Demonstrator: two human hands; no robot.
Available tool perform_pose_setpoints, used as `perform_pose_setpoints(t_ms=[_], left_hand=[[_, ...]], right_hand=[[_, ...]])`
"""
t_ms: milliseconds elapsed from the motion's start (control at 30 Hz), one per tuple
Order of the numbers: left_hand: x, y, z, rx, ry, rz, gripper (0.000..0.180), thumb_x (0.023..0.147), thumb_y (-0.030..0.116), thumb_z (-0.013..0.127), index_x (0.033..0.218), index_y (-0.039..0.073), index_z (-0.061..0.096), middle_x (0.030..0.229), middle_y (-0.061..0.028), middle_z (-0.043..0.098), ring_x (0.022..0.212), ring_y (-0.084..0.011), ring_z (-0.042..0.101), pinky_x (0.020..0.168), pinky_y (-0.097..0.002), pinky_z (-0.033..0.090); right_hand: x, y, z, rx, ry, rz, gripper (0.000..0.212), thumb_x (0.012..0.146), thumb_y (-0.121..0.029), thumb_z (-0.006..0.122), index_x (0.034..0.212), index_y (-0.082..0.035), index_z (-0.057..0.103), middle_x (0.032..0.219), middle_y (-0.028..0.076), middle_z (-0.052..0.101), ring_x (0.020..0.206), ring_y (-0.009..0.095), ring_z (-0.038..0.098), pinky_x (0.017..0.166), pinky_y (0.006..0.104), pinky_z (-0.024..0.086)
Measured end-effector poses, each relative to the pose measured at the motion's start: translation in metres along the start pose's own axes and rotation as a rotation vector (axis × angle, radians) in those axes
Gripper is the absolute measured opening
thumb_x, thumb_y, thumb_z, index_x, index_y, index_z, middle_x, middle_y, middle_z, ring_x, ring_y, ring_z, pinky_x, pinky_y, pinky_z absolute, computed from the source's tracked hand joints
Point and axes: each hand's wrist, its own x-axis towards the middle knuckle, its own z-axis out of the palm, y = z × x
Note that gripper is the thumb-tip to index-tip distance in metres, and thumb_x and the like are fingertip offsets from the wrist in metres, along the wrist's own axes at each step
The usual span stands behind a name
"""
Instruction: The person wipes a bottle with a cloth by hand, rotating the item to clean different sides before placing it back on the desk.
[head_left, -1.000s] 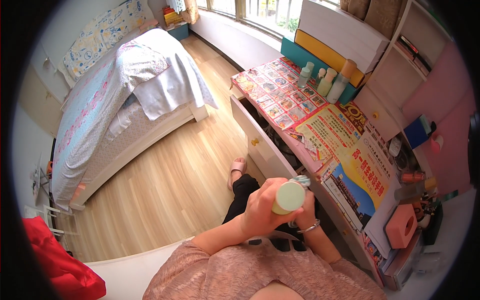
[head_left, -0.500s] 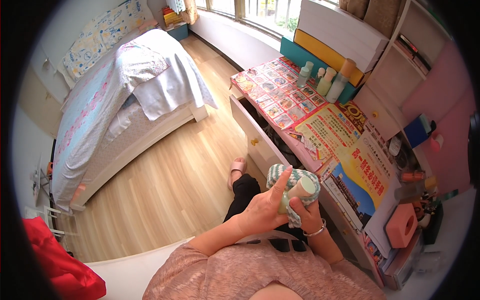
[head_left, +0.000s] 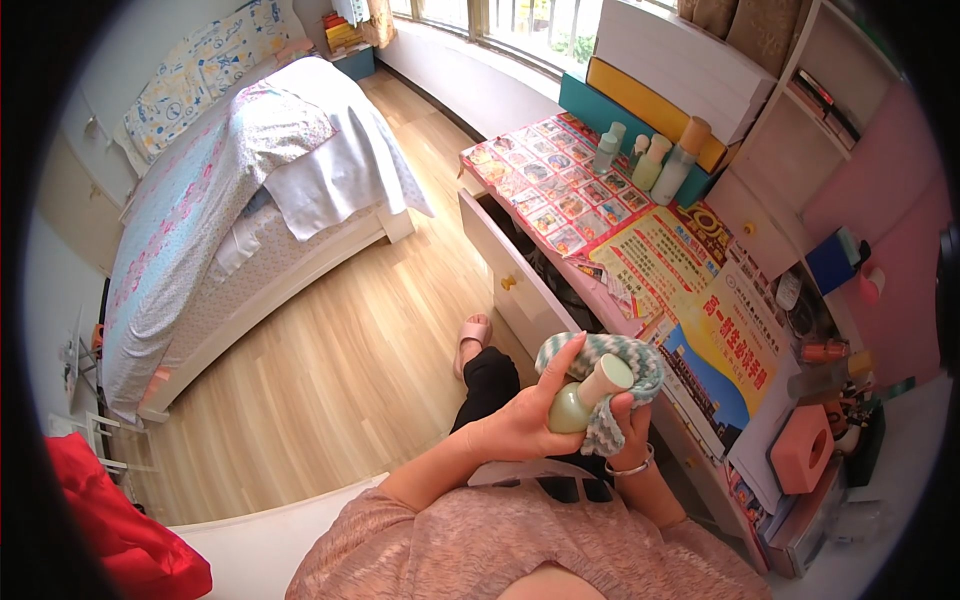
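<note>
A pale green bottle (head_left: 570, 410) with a long cream cap is tilted up in front of my body. My left hand (head_left: 520, 420) is closed round its body from the left, the index finger stretched along the far side. A green-and-white striped knitted cloth (head_left: 642, 372) wraps behind the bottle and hangs down at its right. My right hand (head_left: 630, 440), with a bracelet at the wrist, grips this cloth against the bottle's right side. The cloth and bottle hide part of my right fingers.
On the right, a desk (head_left: 630, 320) covered with printed sheets has an open drawer (head_left: 520, 285) jutting toward my knee. Several bottles (head_left: 650, 165) stand near its far end. A pink tissue box (head_left: 803, 450) sits close by. Left, past the wooden floor, is a bed (head_left: 260, 200); red fabric (head_left: 115, 520) lies at lower left.
My right hand and the cloth have shifted slightly right, opening away from the bottle. More of the bottle's green body shows now, still in my left hand.
</note>
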Motion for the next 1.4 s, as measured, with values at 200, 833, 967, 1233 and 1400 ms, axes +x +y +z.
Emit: perform_pose_setpoints(t_ms=[200, 833, 967, 1233, 1400], left_hand=[[-0.002, 0.004, -0.007, -0.175, -0.180, -0.120, 0.088, 0.070, 0.009, 0.061, 0.133, 0.006, 0.000, 0.108, -0.0119, 0.047, 0.095, -0.0176, 0.049, 0.082, -0.0247, 0.036], [-0.003, 0.013, 0.003, 0.544, 0.050, 0.011, 0.067, 0.065, 0.020, 0.064, 0.116, -0.003, 0.026, 0.073, -0.0213, 0.055, 0.066, -0.0360, 0.056, 0.058, -0.0396, 0.046], [-0.005, 0.012, 0.002, 0.587, 0.007, 0.016, 0.076, 0.066, 0.021, 0.064, 0.122, -0.002, 0.018, 0.073, -0.0216, 0.055, 0.067, -0.0367, 0.056, 0.059, -0.0398, 0.045], [-0.007, 0.017, 0.003, 0.320, -0.149, -0.013, 0.084, 0.067, 0.026, 0.066, 0.125, -0.001, 0.011, 0.087, -0.0237, 0.054, 0.073, -0.0370, 0.056, 0.064, -0.0388, 0.046], [-0.009, 0.010, 0.004, 0.248, -0.101, 0.078, 0.100, 0.067, 0.025, 0.069, 0.130, 0.000, -0.006, 0.098, -0.0243, 0.052, 0.087, -0.0357, 0.055, 0.074, -0.0334, 0.044]], right_hand=[[0.018, -0.031, -0.006, -0.471, -0.236, -0.253, 0.032, 0.074, -0.013, 0.061, 0.100, 0.003, 0.050, 0.095, 0.016, 0.054, 0.085, 0.027, 0.055, 0.076, 0.0329, 0.042], [0.018, -0.031, -0.004, -0.363, -0.095, 0.039, 0.023, 0.082, -0.016, 0.050, 0.094, 0.004, 0.052, 0.081, 0.012, 0.059, 0.071, 0.019, 0.058, 0.064, 0.0280, 0.045], [0.017, -0.038, -0.005, -0.084, -0.158, 0.221, 0.026, 0.084, -0.012, 0.047, 0.104, 0.004, 0.050, 0.096, 0.006, 0.056, 0.087, 0.011, 0.051, 0.076, 0.0240, 0.040], [0.017, -0.026, -0.011, 0.725, -0.126, 0.470, 0.035, 0.081, -0.012, 0.046, 0.110, 0.008, 0.045, 0.105, 0.015, 0.054, 0.095, 0.022, 0.054, 0.084, 0.0312, 0.042], [0.004, -0.005, -0.016, 0.833, -0.107, 0.387, 0.044, 0.081, -0.024, 0.051, 0.113, 0.005, 0.041, 0.110, 0.014, 0.050, 0.098, 0.021, 0.051, 0.084, 0.0330, 0.042]])
